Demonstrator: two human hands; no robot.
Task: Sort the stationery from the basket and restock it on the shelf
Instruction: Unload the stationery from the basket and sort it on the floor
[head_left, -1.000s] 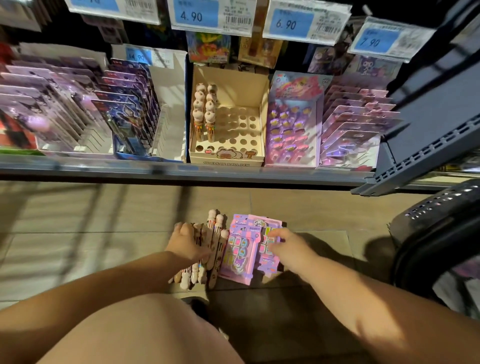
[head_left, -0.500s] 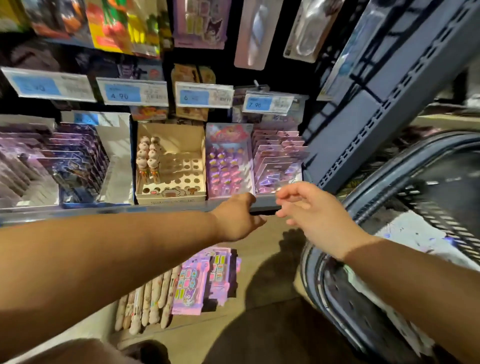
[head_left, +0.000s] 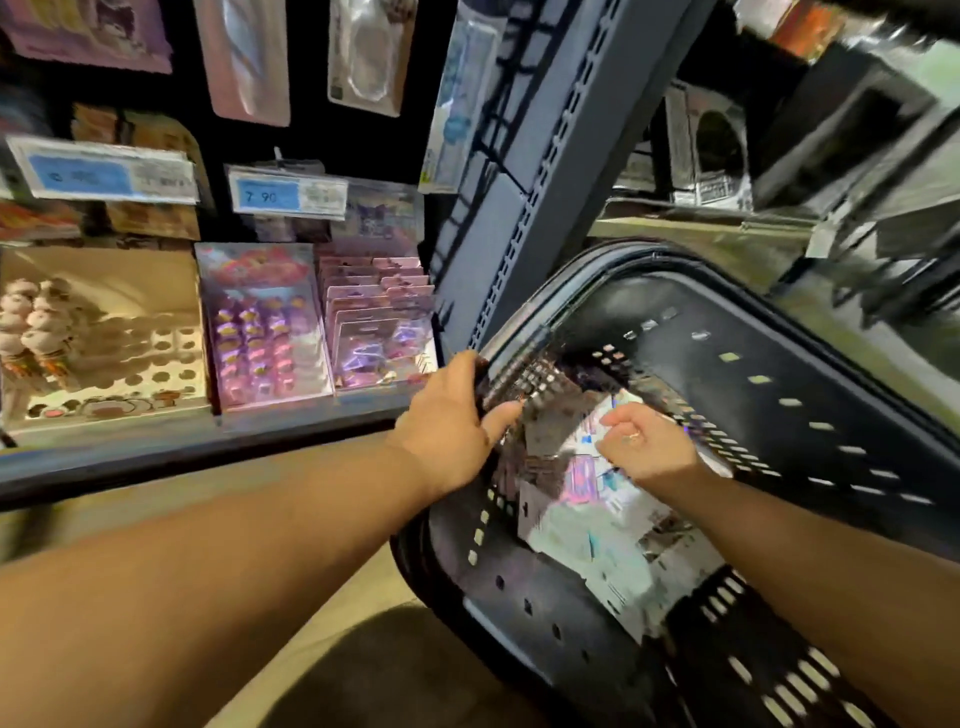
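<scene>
A black plastic basket (head_left: 831, 374) with slotted walls stands tilted on the floor at the right. Inside lie several white and pink stationery packs (head_left: 582, 525), blurred. My left hand (head_left: 452, 421) grips the basket's near-left rim, thumb inside. My right hand (head_left: 644, 447) is down in the basket over the packs with its fingers curled; blur hides whether it holds one. The shelf (head_left: 156, 447) runs along the left. On it stand a cardboard pen box (head_left: 104, 332), a pink display box (head_left: 265, 332) and a row of pink card packs (head_left: 379, 322).
A grey perforated shelf upright (head_left: 524, 171) rises between the shelf and the basket. Price tags (head_left: 288, 196) hang above the shelf, and packaged goods hang on the dark back wall. Tan floor tiles lie under my arms. More shelving stands at the far right.
My view swung right from the floor pile to the basket. Both hands left the pens and pink packs on the floor. The left now grips the basket rim; the right reaches inside.
</scene>
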